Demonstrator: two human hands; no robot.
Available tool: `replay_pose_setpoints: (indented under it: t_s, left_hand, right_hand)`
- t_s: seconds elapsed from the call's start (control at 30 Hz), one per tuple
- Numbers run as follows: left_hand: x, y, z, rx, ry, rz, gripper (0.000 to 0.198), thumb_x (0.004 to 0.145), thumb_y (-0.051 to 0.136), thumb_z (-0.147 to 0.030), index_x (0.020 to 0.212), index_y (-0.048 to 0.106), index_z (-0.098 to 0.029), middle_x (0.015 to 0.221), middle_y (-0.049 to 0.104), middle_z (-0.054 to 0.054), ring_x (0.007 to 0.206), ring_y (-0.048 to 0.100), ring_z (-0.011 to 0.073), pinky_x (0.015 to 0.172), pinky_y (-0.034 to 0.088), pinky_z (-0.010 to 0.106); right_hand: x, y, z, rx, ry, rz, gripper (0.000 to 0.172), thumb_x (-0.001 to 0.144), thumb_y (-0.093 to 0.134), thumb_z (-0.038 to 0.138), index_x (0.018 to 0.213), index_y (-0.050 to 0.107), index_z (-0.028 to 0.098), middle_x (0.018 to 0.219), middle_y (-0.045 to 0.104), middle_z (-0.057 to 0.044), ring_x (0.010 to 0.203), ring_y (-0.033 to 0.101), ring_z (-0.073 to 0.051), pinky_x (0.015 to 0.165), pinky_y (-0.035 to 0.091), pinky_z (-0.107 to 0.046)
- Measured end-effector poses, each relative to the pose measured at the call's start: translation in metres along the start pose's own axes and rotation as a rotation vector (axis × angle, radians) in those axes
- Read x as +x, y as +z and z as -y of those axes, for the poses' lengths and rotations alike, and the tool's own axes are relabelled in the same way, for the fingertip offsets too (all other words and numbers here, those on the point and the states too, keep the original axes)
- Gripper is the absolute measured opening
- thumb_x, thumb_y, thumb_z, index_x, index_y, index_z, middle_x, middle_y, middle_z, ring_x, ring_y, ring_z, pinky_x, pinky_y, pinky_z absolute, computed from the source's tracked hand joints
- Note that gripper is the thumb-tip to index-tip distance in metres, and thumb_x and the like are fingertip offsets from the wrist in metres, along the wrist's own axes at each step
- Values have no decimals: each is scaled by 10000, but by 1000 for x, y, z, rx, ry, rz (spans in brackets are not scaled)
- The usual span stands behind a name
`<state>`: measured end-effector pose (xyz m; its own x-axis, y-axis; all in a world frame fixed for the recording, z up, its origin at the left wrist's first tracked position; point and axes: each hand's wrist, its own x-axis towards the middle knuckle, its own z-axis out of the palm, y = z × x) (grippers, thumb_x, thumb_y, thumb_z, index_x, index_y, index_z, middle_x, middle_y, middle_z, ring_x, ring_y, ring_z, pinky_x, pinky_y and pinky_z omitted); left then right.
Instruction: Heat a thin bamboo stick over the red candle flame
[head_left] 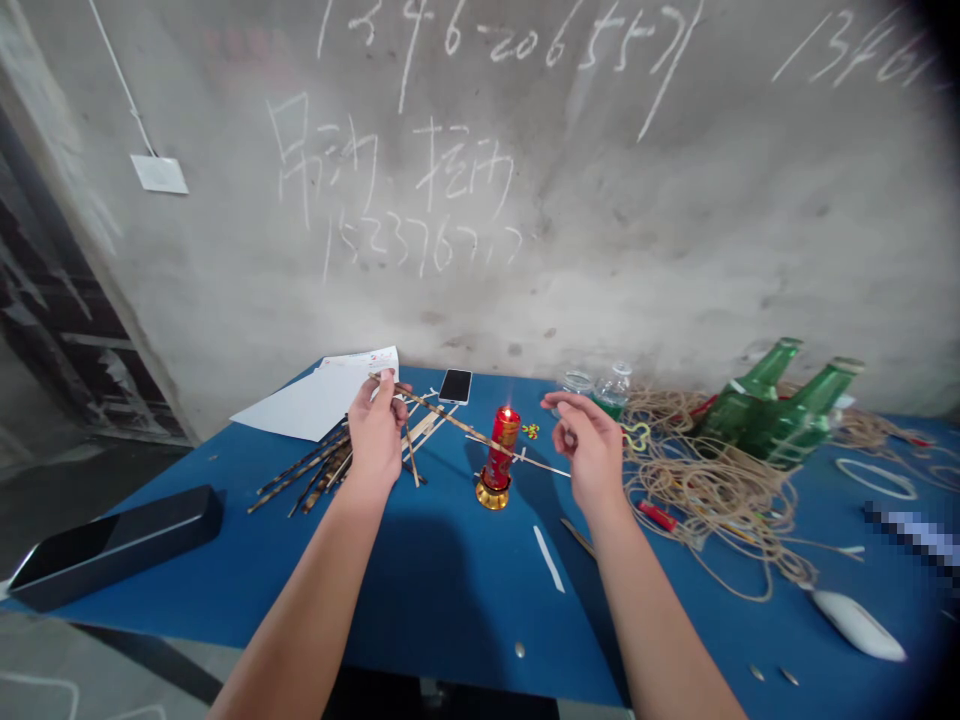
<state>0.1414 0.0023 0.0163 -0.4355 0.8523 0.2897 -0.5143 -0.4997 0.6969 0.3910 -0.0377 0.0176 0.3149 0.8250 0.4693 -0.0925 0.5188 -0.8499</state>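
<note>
Head view shows two green glass bottles (772,410) tilted against a tangle of tan twine (712,500), a clear plastic bottle (615,388) behind them, and a lit red candle (501,450) in a gilt base on the blue table (420,590). The left hand (373,440) has its grip pinching one end of a thin bamboo strip (469,427), which crosses beside the candle. The right hand (589,450) is near the strip's far end, its grip spread and empty.

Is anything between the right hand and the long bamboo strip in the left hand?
No, nothing visible. The bamboo strip, held by the left hand, ends just beside the right hand. The lit red candle sits under its middle, away from that end.
</note>
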Motion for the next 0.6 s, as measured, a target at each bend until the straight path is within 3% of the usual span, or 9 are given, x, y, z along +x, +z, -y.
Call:
replay_pose_setpoints:
  t_s: [0.43, 0.6]
  left_hand:
    - [0, 0, 0, 5, 15, 30, 391, 809, 877, -510, 887, 683, -179, 697, 655, 7, 486, 445, 53, 440, 326, 177]
    - [-2, 0, 1, 54, 23, 43, 373, 804, 890, -462, 832, 641, -185, 607, 571, -30, 439, 398, 53, 395, 248, 195]
  right_hand:
    - [1, 0, 0, 16, 8, -1, 195, 815, 754, 372, 912, 803, 210, 924, 762, -54, 457, 441, -73, 428, 316, -254]
    - [1, 0, -1, 19, 9, -2, 194, 815, 757, 371, 914, 806, 211, 923, 763, -54, 457, 437, -74, 429, 319, -256]
